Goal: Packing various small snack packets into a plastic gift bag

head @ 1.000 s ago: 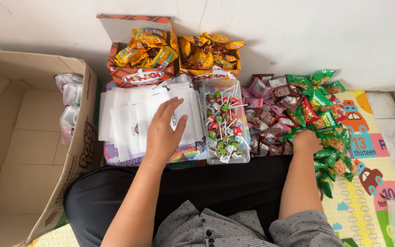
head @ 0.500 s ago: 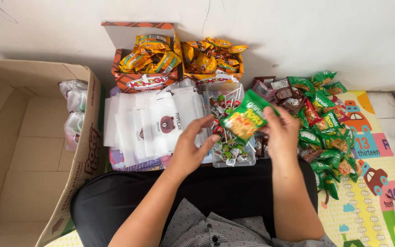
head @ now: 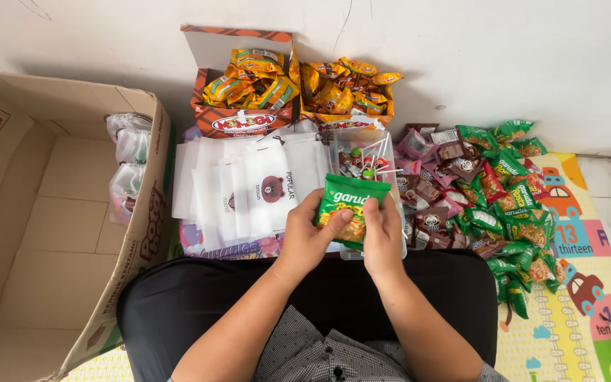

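Note:
Both hands hold one small green snack packet point(head: 351, 205) in front of me, above my lap. My left hand point(head: 307, 237) grips its left side with the thumb on the front. My right hand point(head: 382, 237) pinches its right edge. Just behind the packet stands a clear plastic tub of lollipops point(head: 362, 159). A spread of white drawstring pouches with a brown bear print point(head: 249, 184) lies left of my hands.
A heap of green and brown snack packets point(head: 503, 191) lies at the right on a colourful play mat point(head: 588, 283). Two open orange boxes of yellow snacks point(head: 249, 92) stand by the wall. A large open cardboard box point(head: 58, 233) holding filled pouches stands at the left.
My right hand lifted a green packet from the heap at the right and brought it to the middle. My left hand left the white pouches and joined it on the packet.

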